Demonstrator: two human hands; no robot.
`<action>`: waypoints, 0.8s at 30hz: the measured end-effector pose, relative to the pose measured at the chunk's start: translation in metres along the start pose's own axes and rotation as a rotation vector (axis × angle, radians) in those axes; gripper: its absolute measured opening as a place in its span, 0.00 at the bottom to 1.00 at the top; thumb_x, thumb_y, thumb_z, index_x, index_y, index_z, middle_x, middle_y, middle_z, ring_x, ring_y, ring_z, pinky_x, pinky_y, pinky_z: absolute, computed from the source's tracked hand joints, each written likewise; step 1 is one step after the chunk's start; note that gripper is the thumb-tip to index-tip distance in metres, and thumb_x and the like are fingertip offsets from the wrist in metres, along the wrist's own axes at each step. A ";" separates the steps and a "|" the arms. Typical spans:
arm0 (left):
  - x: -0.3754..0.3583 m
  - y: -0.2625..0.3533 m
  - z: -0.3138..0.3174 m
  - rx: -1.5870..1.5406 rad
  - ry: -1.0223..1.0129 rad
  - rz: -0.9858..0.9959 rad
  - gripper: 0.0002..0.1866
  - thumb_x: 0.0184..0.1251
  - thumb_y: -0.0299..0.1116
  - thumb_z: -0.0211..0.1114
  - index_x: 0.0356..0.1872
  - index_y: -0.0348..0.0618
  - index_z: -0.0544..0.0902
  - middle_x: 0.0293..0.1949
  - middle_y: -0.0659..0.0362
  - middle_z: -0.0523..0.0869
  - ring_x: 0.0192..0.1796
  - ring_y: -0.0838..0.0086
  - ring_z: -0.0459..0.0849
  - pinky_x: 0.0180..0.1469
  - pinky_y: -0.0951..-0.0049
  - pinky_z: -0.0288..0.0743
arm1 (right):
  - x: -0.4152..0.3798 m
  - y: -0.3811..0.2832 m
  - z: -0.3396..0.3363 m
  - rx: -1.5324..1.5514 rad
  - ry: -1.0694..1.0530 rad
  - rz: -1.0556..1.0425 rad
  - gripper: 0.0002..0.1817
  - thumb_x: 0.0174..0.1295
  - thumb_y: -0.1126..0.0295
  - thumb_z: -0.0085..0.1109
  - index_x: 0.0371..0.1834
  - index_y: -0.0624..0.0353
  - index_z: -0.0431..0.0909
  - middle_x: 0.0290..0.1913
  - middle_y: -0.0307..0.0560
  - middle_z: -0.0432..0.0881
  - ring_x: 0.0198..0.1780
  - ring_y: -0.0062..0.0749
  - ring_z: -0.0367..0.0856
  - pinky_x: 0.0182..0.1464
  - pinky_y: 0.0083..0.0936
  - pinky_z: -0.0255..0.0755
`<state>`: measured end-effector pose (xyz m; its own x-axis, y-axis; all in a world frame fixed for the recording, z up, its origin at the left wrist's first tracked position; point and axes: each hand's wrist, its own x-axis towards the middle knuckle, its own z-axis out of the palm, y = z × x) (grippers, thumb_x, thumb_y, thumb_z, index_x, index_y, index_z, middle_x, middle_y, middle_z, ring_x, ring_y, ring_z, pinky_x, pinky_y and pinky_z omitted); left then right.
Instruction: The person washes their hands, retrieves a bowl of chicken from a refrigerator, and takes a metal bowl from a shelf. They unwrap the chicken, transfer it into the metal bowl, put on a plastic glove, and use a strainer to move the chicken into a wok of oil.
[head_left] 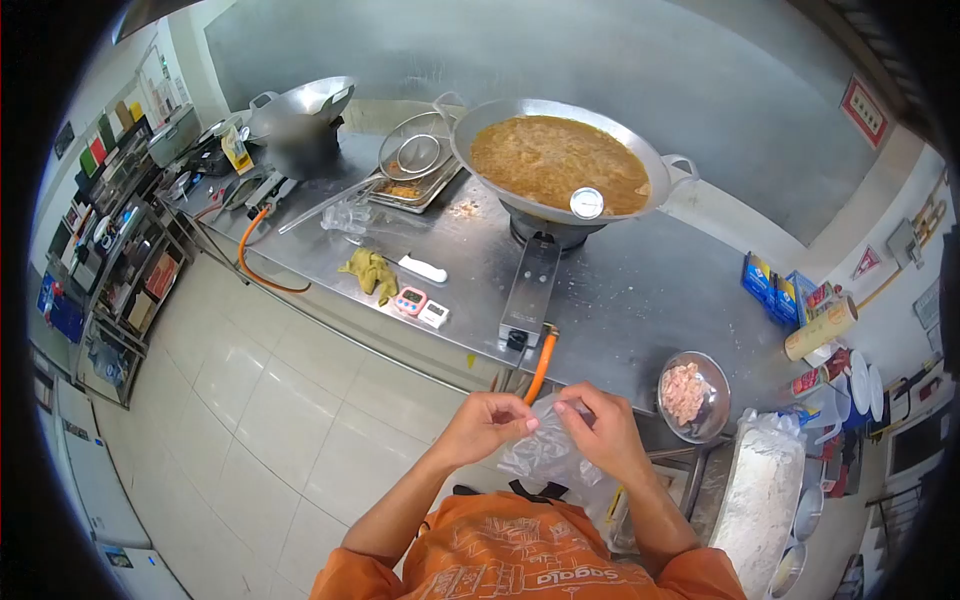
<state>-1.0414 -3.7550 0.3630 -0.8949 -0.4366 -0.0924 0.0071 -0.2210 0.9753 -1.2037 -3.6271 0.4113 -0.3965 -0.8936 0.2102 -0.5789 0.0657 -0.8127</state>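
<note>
Both of my hands hold a thin clear plastic bag (540, 452) in front of my chest, over the floor near the counter's edge. My left hand (487, 420) pinches the bag's top edge from the left. My right hand (600, 425) pinches the same edge from the right, fingers close to the left hand's. The bag hangs crumpled below them. A steel bowl of pale raw meat pieces (692, 394) sits on the counter just right of my right hand.
A large wok of bubbling brown oil (556, 160) with a thermometer sits on a burner on the steel counter (620, 300). An orange gas hose (541, 364), timers (420, 306), a yellow cloth (371, 270), strainers (415, 155), a second wok (300, 105) and a flour tray (760, 500) are around. Shelves stand left.
</note>
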 end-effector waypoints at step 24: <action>-0.100 -0.045 -0.146 0.429 0.343 0.073 0.14 0.50 0.11 0.60 0.36 0.41 0.80 0.29 0.61 0.70 0.32 0.76 0.75 0.31 0.76 0.68 | 0.069 0.026 0.172 0.150 -0.477 0.136 0.12 0.47 0.79 0.60 0.26 0.58 0.63 0.20 0.39 0.67 0.22 0.26 0.64 0.25 0.26 0.60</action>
<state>-0.8870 -3.8284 0.2995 -0.7015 -0.7126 -0.0118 -0.1830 0.1642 0.9693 -1.1229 -3.7632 0.3112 -0.0719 -0.9868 -0.1452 -0.4227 0.1621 -0.8917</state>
